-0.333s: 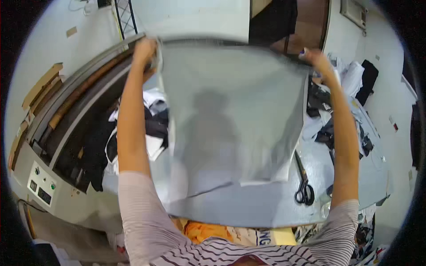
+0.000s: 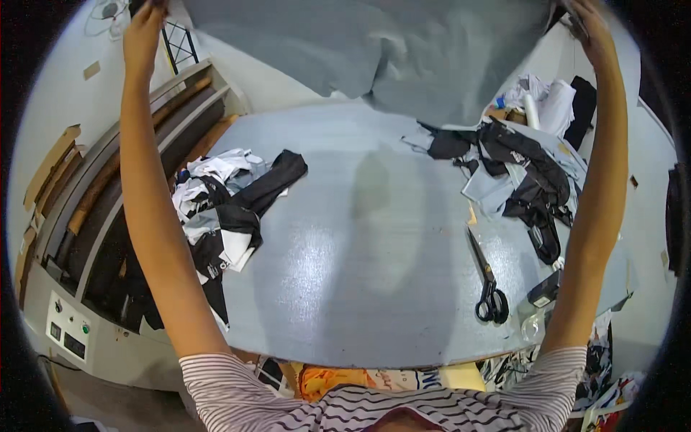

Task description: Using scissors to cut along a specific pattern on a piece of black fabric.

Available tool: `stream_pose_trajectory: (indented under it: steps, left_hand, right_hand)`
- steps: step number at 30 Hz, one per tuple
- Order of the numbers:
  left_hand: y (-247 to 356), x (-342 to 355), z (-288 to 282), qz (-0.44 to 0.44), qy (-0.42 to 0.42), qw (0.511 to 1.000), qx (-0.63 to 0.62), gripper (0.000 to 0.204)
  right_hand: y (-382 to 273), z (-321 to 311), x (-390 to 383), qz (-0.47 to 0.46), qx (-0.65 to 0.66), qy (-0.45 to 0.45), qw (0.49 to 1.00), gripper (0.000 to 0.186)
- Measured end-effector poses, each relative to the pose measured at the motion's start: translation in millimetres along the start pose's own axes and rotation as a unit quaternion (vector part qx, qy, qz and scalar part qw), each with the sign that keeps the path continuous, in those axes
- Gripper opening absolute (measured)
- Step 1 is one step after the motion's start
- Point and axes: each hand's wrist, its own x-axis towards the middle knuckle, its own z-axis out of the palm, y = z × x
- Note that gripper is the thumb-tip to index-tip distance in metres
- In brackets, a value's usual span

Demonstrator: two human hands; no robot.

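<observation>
I face a blue-grey table (image 2: 389, 317), light glinting on it; long machine (image 2: 108, 201) at my nine o'clock, white walls (image 2: 61, 108) at ten and three.

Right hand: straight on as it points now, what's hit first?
Likely the grey sheet that the right hand seems to grip. Past it, the picture's top edge cuts the view; depth is unclear.

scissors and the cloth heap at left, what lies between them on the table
Head view: only the grey tabletop, with a shadow across it, between scissors and cloth heap.
</observation>
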Motion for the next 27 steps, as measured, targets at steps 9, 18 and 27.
stream_pose_trajectory:
  steps: [9,18,27]
  left_hand:
    - [-94,-309,16,-0.106,-0.489,0.862,-0.086,0.035]
    - [-169,-494,112,-0.648,-0.172,0.618,-0.411,0.038]
    - [-159,-502,89,-0.611,-0.046,0.743,-0.27,0.032]
  right_hand:
    - [31,58,-290,0.336,0.187,-0.343,0.857,0.025]
    - [52,175,-465,0.61,0.173,-0.318,0.705,0.017]
    - [43,181,-506,0.582,0.09,-0.29,0.754,0.015]
